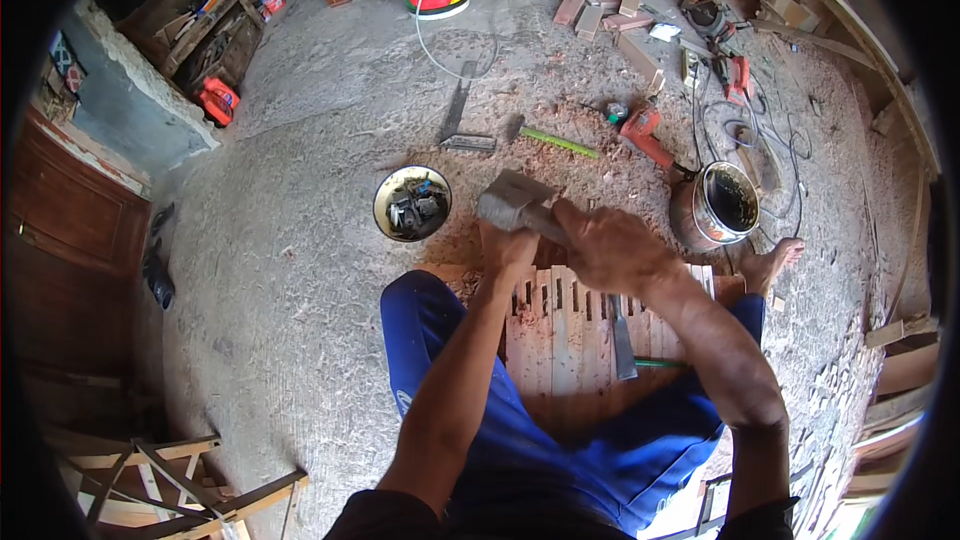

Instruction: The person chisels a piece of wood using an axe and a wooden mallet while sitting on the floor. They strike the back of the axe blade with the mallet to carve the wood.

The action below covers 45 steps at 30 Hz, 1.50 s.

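Observation:
My right hand [615, 248] is wrapped round the handle of a mallet [512, 198] with a blocky, worn head. Directly beneath that head is my left hand [508, 248], its fingers closed; what they grip is hidden by the mallet. Both hands are above the far edge of several pale wooden strips [540, 340] laid side by side between my legs. Dark slots are cut in the strips, with reddish chips scattered over them. A flat metal chisel [622, 342] rests on the strips below my right hand, near a thin green stick [657, 364].
Beyond my hands lie a yellow-green ruler [558, 143], a small try square [468, 142] and a red power drill [645, 135]. A bin of dark scraps [412, 204] stands left, a metal bucket [715, 206] right. Cables [745, 130] and offcuts [600, 10] cover the far right floor.

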{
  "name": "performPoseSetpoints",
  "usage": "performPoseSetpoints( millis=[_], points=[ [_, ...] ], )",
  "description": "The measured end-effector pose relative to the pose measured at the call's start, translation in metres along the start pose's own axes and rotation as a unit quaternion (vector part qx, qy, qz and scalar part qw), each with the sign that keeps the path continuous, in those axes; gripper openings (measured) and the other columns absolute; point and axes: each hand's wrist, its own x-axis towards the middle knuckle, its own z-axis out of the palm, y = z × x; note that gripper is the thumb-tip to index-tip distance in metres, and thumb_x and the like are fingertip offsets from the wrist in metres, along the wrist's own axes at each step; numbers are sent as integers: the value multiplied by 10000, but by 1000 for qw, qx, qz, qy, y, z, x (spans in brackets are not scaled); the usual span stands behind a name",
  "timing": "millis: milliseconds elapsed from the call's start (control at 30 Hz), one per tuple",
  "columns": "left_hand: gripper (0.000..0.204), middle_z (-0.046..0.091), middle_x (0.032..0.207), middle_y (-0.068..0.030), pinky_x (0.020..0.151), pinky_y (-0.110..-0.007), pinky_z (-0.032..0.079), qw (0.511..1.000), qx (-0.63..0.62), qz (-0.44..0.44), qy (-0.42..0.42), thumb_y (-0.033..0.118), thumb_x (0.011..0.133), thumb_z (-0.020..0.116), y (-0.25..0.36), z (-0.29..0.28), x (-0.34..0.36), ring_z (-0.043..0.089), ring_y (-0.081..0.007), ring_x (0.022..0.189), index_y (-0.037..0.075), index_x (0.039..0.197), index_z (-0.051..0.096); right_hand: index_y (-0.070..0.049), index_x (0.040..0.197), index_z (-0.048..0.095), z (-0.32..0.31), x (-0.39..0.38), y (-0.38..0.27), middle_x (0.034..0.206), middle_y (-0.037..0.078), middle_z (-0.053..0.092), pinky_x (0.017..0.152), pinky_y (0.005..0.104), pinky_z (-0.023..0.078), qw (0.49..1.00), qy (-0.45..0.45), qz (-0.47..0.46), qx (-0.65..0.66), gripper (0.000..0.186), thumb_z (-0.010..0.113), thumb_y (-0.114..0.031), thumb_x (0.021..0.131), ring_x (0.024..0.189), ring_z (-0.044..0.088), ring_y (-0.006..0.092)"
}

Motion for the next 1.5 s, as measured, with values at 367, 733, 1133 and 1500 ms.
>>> performPoseSetpoints(
  millis=[367,733,1133,1500],
  points=[
    [77,613,652,-20,368,-289,373,968,53,-244,-9,28,813,756,-45,-6,37,508,-94,455,40,795,682,-5,1142,500,-20,64,19,879,162,626,713,441,566,992,-74,88,42,271,556,-55,883,812,667,297],
    [189,501,555,26,397,-315,307,947,-24,-318,47,58,745,703,-47,-8,51,419,-88,435,68,600,583,-30,1123,522,-55,60,20,972,182,647,889,500,488,975,24,148,163,322,667,-187,882,963,652,316],
    [99,674,676,-78,539,-360,449,979,145,-51,131,97,796,699,-24,10,2,597,-129,600,32,722,695,-48,1199,527,-49,47,29,999,193,676,854,472,527,973,-145,108,143,348,630,-105,871,969,685,324],
    [358,494,508,0,375,-306,308,955,50,-287,55,86,806,733,-52,-2,56,422,-99,399,72,519,519,-6,1254,501,-56,74,22,964,198,653,835,440,560,975,-61,146,153,382,578,-88,889,925,688,307]
  ],
)
